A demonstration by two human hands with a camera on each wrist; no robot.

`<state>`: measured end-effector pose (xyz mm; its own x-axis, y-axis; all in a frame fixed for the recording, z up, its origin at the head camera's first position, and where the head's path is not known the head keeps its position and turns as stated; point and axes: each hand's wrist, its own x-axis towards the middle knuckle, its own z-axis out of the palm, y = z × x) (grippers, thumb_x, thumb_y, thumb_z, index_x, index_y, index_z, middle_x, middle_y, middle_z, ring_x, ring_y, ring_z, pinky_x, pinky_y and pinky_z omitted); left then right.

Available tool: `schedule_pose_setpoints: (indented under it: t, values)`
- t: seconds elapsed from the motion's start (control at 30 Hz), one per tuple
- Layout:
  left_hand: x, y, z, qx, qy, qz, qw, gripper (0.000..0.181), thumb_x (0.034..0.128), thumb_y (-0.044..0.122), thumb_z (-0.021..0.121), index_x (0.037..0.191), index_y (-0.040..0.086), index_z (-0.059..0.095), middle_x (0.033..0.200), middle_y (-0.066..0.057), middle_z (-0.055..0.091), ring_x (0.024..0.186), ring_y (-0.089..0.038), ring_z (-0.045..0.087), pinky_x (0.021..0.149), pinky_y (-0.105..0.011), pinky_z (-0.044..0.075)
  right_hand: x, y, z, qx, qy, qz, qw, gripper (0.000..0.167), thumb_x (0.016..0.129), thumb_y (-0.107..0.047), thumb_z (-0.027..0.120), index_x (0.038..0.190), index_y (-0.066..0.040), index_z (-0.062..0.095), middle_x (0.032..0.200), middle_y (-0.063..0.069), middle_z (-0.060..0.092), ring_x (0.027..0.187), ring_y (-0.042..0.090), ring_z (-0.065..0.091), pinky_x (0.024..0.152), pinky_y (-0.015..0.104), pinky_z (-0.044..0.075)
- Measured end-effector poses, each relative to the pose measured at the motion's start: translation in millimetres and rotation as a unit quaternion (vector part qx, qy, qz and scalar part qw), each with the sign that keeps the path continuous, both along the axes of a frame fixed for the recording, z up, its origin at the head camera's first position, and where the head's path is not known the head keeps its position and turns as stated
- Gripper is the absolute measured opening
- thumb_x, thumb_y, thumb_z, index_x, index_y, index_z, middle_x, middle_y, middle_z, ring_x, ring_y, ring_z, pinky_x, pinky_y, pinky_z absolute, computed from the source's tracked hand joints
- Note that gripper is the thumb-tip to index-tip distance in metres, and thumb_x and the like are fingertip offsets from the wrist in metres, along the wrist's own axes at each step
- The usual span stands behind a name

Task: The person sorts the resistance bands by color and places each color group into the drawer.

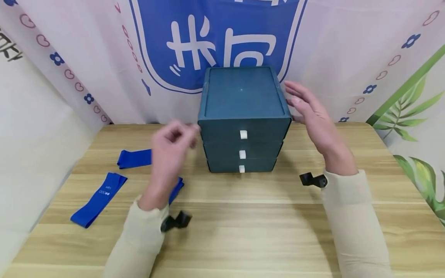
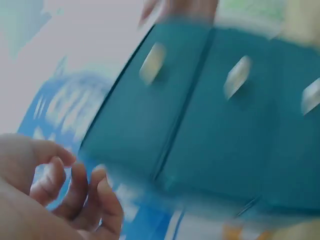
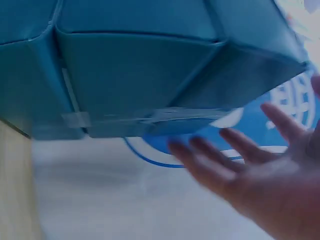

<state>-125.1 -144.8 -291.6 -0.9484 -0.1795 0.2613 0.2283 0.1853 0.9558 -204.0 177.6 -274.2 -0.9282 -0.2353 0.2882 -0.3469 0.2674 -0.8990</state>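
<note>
A dark teal three-drawer box [image 1: 243, 92] with small white pull tabs [image 1: 243, 134] stands on the table against the backdrop. My left hand [image 1: 170, 148] is beside its upper left front corner, fingers loosely curled with nothing held; whether a fingertip touches the box I cannot tell. In the left wrist view the thumb [image 2: 50, 150] and fingers curve towards each other, apart from the blurred drawer fronts. On the other side, my right hand [image 1: 320, 121] spreads its fingers along the box's right side. The right wrist view shows that palm holding nothing, its fingers [image 3: 210, 170] just off the box.
Blue fabric bands lie on the left of the wooden table [image 1: 236, 235]: one in front [image 1: 99, 199], another behind [image 1: 133, 158], and a third [image 1: 176, 191] partly hidden by my left wrist. A printed cloth [image 1: 323, 46] hangs behind the box.
</note>
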Motion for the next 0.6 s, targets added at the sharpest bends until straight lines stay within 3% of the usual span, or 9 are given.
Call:
schedule_pose_setpoints:
  t: [0.07,0.13,0.2,0.3,0.43,0.5,0.6]
  values:
    - [12.1,14.9,-11.1,-0.061,-0.057,-0.068,0.9942,0.021,0.1041,0.02,0.072,0.09,0.006,0.066,0.083,-0.006,0.07,0.079,-0.024,0.068,0.07,-0.033,0.055,-9.2,-1.1,-1.9,-0.006,-0.041,0.036,0.9985,0.051,0.115,-0.041,0.043,0.165,-0.036,0.042,0.177,-0.005,0.031,0.161,0.029,0.036,0.127,0.069,0.031]
    - [17.0,28.9,-26.5,-0.106,-0.136,-0.146,0.9741,0.017,0.1051,0.023,0.072,0.108,0.006,0.068,0.092,-0.011,0.075,0.08,-0.026,0.074,0.068,-0.035,0.055,-13.7,-2.7,-3.0,-0.001,-0.052,0.04,0.9979,0.049,0.114,-0.042,0.048,0.163,-0.038,0.046,0.176,-0.009,0.031,0.159,0.028,0.036,0.126,0.069,0.032]
    - [14.1,40.9,-44.5,-0.124,-0.208,-0.191,0.9512,0.029,0.1062,0.028,0.071,0.125,0.006,0.066,0.101,-0.014,0.078,0.083,-0.027,0.077,0.069,-0.036,0.058,-15.1,-3.7,-3.5,0.003,-0.054,0.033,0.998,0.048,0.113,-0.042,0.052,0.16,-0.039,0.05,0.175,-0.009,0.032,0.158,0.028,0.037,0.127,0.068,0.031]
    - [2.7,51.3,-70.3,-0.077,-0.299,-0.231,0.9228,0.045,0.1079,0.035,0.067,0.138,0.001,0.062,0.108,-0.016,0.081,0.084,-0.024,0.08,0.072,-0.034,0.064,-16.0,-6.3,-4.9,0.002,-0.043,0.028,0.9987,0.047,0.113,-0.04,0.052,0.159,-0.037,0.052,0.174,-0.007,0.035,0.158,0.027,0.037,0.128,0.068,0.031]
    - [-10.9,54.2,-93.6,0.061,-0.364,-0.266,0.8908,0.045,0.1117,0.032,0.061,0.138,-0.004,0.062,0.107,-0.014,0.082,0.083,-0.017,0.081,0.073,-0.029,0.066,-16.7,-8.1,-8.8,0.001,-0.025,0.029,0.9992,0.047,0.113,-0.036,0.051,0.16,-0.032,0.052,0.174,-0.005,0.036,0.16,0.025,0.033,0.13,0.064,0.028]
    - [-14.3,54.9,-99.0,0.103,-0.369,-0.272,0.8827,0.042,0.1132,0.03,0.058,0.135,-0.005,0.065,0.103,-0.01,0.083,0.082,-0.014,0.08,0.071,-0.027,0.065,-16.7,-8.1,-10.4,-0.003,-0.02,0.028,0.9994,0.047,0.113,-0.034,0.05,0.16,-0.03,0.052,0.174,-0.004,0.037,0.161,0.025,0.032,0.131,0.063,0.027]
    - [-9.4,57.6,-102.0,0.101,-0.36,-0.256,0.8916,0.038,0.1137,0.028,0.056,0.128,-0.005,0.07,0.094,-0.004,0.082,0.078,-0.012,0.079,0.067,-0.025,0.062,-16.4,-6.8,-12.4,-0.008,-0.018,0.027,0.9994,0.047,0.113,-0.032,0.05,0.16,-0.028,0.052,0.174,-0.003,0.037,0.161,0.027,0.032,0.131,0.064,0.026]
